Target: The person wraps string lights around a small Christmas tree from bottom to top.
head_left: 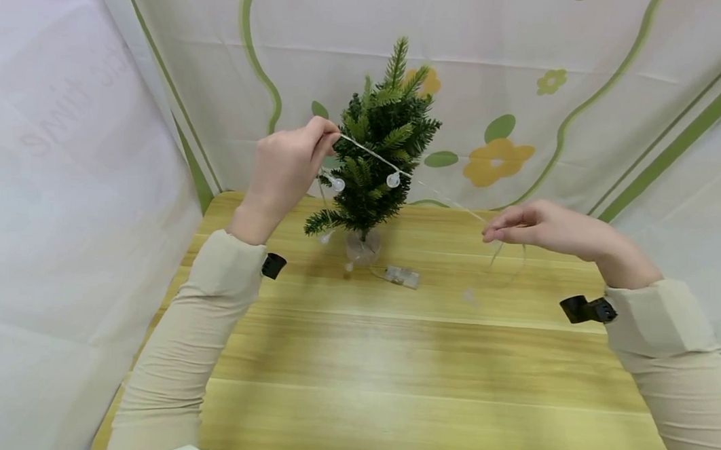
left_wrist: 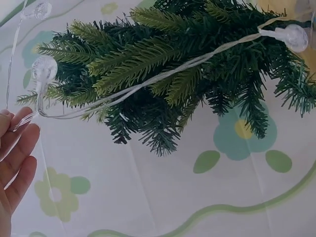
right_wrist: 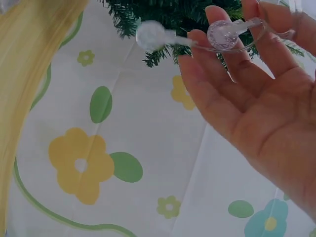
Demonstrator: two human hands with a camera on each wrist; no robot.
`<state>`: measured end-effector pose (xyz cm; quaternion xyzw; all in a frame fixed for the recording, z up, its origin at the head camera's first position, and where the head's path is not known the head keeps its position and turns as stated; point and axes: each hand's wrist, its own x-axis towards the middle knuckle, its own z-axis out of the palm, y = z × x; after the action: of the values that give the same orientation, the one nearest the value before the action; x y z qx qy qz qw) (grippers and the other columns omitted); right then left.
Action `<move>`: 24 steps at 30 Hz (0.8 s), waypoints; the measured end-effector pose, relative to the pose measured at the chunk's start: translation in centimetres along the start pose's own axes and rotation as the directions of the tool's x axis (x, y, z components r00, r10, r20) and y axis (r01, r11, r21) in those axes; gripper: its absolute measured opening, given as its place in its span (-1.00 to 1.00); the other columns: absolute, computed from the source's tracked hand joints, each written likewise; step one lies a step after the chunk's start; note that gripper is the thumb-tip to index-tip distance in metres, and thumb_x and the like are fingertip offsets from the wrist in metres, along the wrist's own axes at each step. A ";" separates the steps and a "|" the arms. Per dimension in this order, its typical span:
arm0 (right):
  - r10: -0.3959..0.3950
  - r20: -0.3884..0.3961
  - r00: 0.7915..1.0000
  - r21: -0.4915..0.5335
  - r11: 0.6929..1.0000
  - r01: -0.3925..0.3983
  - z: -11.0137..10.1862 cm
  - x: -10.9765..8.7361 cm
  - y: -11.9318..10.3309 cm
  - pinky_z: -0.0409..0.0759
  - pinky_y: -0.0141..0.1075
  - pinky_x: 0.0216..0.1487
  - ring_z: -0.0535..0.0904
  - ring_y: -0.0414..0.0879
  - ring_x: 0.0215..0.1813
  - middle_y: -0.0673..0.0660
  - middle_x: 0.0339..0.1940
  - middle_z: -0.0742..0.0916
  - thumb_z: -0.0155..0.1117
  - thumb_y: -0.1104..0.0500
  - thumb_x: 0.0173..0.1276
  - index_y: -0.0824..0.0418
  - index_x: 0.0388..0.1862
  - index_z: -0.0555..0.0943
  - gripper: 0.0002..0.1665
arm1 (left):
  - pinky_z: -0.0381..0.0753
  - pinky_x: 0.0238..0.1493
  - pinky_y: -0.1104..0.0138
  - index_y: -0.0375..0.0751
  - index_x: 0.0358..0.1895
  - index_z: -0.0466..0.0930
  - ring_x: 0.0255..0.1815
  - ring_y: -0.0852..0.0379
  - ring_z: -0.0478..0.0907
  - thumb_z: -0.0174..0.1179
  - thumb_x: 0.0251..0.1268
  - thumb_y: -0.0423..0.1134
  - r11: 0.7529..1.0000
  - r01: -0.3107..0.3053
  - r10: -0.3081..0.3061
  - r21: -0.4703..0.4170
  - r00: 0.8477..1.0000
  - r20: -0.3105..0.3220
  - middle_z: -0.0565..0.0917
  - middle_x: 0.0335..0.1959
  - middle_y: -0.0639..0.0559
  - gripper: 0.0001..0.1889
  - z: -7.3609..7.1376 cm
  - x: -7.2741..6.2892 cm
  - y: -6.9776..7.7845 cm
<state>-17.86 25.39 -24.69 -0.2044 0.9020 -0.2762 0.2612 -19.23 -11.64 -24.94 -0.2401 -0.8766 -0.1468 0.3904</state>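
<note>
A small artificial Christmas tree point(head_left: 385, 138) stands upright on the table. My left hand point(head_left: 290, 163), at the left side of the tree, pinches the wire of clear-bulbed string lights point(head_left: 393, 179) between thumb and fingertips. From there the wire crosses in front of the branches to my right hand point(head_left: 550, 228), which holds it between thumb and fingers, right of the tree. Another length hangs from my left hand down past the lower branches. In the right wrist view, a clear bulb point(right_wrist: 223, 34) lies against the right fingers. The rest of the wire below that hand is faint.
A clear battery box point(head_left: 402, 277) lies on the wooden table point(head_left: 365, 368) in front of the round tree base point(head_left: 362, 247). Behind the table hangs a white cloth point(head_left: 322, 19) printed with flowers and leaves. White sheets also flank both sides.
</note>
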 end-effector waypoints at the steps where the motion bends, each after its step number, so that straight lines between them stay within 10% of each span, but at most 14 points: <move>1: -0.008 -0.006 1.000 0.006 1.000 0.008 -0.1 0.0 0.1 0.50 -0.25 0.20 0.48 -0.33 0.21 0.13 0.22 0.62 0.01 0.04 0.51 0.13 0.11 0.61 -0.65 | 0.38 -0.73 0.27 -0.27 -0.15 0.61 -0.69 0.02 0.57 -0.03 0.49 -0.13 1.000 0.012 -0.012 -0.011 1.000 0.003 0.76 -0.45 -0.07 -0.70 0.0 0.0 0.0; 8: -0.086 -0.009 0.996 0.070 0.994 0.086 -0.1 -0.1 0.2 0.43 -0.64 0.04 0.33 -0.70 0.15 0.14 0.34 0.53 0.05 0.14 0.49 0.16 0.02 0.63 -0.73 | 0.31 -0.71 0.30 -0.28 -0.11 0.58 -0.62 0.01 0.61 -0.05 0.50 -0.13 0.991 0.088 -0.084 -0.097 0.995 0.045 0.76 -0.40 -0.07 -0.70 -0.3 -0.4 -0.4; 18: -0.163 -0.067 0.984 0.136 0.976 0.170 0.3 -0.1 -0.6 0.48 -0.59 0.06 0.47 -0.48 0.17 -0.13 0.16 0.61 0.05 0.10 0.49 0.16 -0.06 0.57 -0.78 | 0.21 -0.68 0.41 -0.30 -0.07 0.56 -0.58 0.02 0.63 -0.03 0.49 -0.15 0.974 0.175 -0.167 -0.147 0.984 0.067 0.77 -0.37 -0.09 -0.72 -0.1 -0.6 -1.1; 21: -0.317 -0.121 0.941 0.258 0.905 0.338 0.0 0.0 -0.2 0.51 -0.56 0.08 0.59 -0.34 0.10 -0.11 0.00 0.69 -0.09 0.25 0.53 0.24 -0.10 0.56 -0.76 | 0.37 -0.59 0.43 -0.34 -0.11 0.58 -0.52 0.01 0.64 0.02 0.45 -0.17 0.959 0.196 -0.191 -0.204 0.981 0.041 0.75 -0.37 -0.13 -0.72 -0.4 -0.4 -1.3; 24: -0.464 -0.183 0.867 0.436 0.752 0.494 -0.3 0.2 0.1 0.60 -0.47 -0.01 0.67 -0.22 -0.05 -0.01 -0.18 0.72 -0.19 0.41 0.51 0.32 -0.15 0.54 -0.71 | 0.49 -0.42 0.49 -0.39 -0.15 0.60 -0.44 0.00 0.63 0.07 0.41 -0.20 0.939 0.195 -0.206 -0.284 0.979 -0.009 0.72 -0.35 -0.19 -0.73 -1.0 0.0 -1.4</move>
<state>-18.17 25.49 -24.65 -0.3505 0.7330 -0.5496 0.1946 -19.36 -13.28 -24.37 -0.1999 -0.8590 -0.3133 0.3522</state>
